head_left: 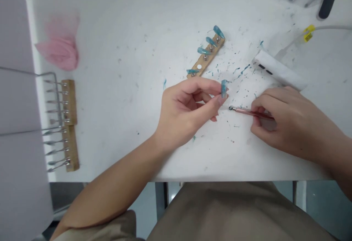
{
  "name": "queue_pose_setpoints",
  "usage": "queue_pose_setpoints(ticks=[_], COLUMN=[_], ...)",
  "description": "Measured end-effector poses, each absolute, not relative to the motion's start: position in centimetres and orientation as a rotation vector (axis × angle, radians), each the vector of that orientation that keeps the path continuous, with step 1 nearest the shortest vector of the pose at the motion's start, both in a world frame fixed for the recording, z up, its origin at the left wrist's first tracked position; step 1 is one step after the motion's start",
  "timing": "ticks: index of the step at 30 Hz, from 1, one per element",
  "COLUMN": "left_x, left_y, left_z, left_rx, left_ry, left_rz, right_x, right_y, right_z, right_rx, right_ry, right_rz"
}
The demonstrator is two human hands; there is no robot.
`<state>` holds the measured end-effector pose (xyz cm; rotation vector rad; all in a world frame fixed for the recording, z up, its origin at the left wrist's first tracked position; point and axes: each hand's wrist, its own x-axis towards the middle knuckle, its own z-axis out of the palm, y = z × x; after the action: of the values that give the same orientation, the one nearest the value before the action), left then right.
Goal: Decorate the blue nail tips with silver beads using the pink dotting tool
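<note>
My left hand (pixel 189 112) pinches a translucent blue false nail (pixel 224 88) between thumb and forefinger, above the white table. To its right, my right hand (pixel 277 118) is closed around a thin reddish metallic pen-like tool (pixel 244 112) with a small round metal tip pointing at my left hand. The tip and the nail are apart. Just beyond my left hand lies a wooden display strip (pixel 208 60) carrying several blue false nails on metal studs; one white spot on it bears no nail.
A white rectangular device (pixel 279 70) with a cable lies behind my right hand. Blue flecks dot the table (pixel 123 116). At left are a pink cloth-like bundle (pixel 62 52) and two wooden strips (pixel 70 101) of nails by a metal wire frame. A black-ended object (pixel 327 4) lies top right.
</note>
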<state>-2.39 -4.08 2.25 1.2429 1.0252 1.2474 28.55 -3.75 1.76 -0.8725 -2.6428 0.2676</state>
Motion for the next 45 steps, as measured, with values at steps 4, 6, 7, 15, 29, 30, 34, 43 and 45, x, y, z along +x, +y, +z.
queue_pose_setpoints(ticks=[4,6,7,15,29,30,34,43,45], left_x=[-2.4,-2.5,-2.5,-2.6,-1.7,-1.6,-1.5,-1.5,-1.5], left_y=[-3.9,-3.8,-3.8,-3.4,-3.5,-3.5,-3.7,-4.1,-4.1], left_z=[2.0,1.9,1.9,1.0,1.9,1.9,2.1,2.2,2.2], left_rx=[1.242,1.249,1.249,1.221,1.140,1.138,1.110,1.136,1.125], left_ry=[0.987,0.972,0.965,0.928,0.901,0.909,0.950,0.912,0.919], left_rz=[1.233,1.232,1.236,1.272,1.147,1.136,1.105,1.105,1.090], right_x=[28.6,28.5,28.3,28.9,28.9,28.2,26.7,27.5,27.5], right_y=[-4.0,-4.1,-4.1,-5.0,-5.6,-5.4,-4.9,-5.2,-5.3], right_z=[1.6,1.8,2.0,3.8,4.5,4.7,5.2,4.3,4.2], right_rx=[-0.889,-0.895,-0.901,-1.137,-1.226,-1.158,-0.986,-1.123,-1.127], right_ry=[-2.624,-2.617,-2.602,-2.408,-2.420,-2.396,-2.351,-2.343,-2.338], right_rz=[0.272,0.266,0.278,0.645,0.797,0.780,0.682,0.858,0.870])
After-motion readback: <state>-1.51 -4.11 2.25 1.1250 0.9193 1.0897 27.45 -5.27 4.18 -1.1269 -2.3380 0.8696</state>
